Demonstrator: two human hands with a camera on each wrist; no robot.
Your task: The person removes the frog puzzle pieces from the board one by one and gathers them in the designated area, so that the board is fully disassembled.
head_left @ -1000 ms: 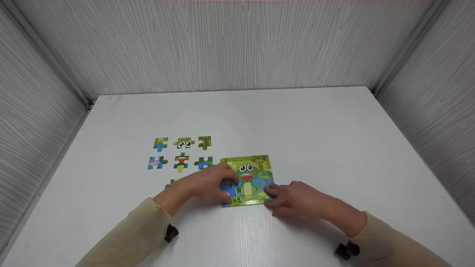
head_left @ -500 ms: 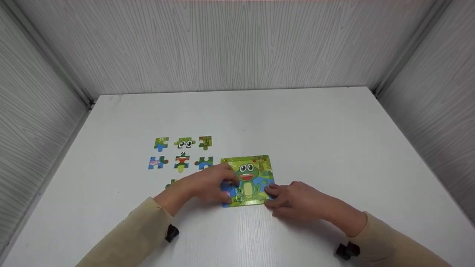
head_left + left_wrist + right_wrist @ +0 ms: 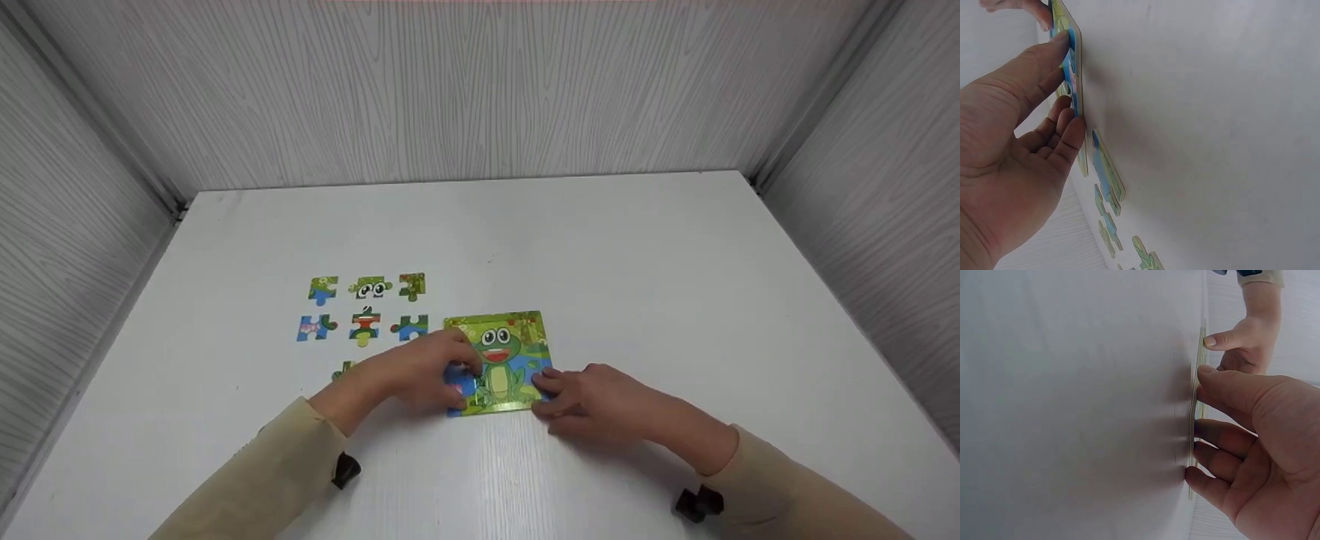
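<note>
A square frog puzzle board (image 3: 501, 352) lies flat on the white table. My left hand (image 3: 427, 367) reaches over its left side. Thumb and curled fingers pinch around a puzzle piece (image 3: 480, 391) at the board's lower left, mostly hidden beneath them. In the left wrist view, that hand's fingertips meet the board (image 3: 1079, 67). My right hand (image 3: 600, 401) holds the board's lower right edge, with bent fingers and thumb against it. From the right wrist, the hand (image 3: 1258, 433) touches the board's thin rim (image 3: 1192, 422).
Left of the board, jigsaw pieces lie apart in rows, among them one with eyes (image 3: 370, 288), one with a red mouth (image 3: 364, 324) and a pink-and-blue one (image 3: 315, 327). Another piece (image 3: 343, 370) is partly covered by my left forearm. Grey wood-grain walls surround the table.
Both hands keep their places on the board, and the loose pieces lie as before. Only a slight shift of the head view shows.
</note>
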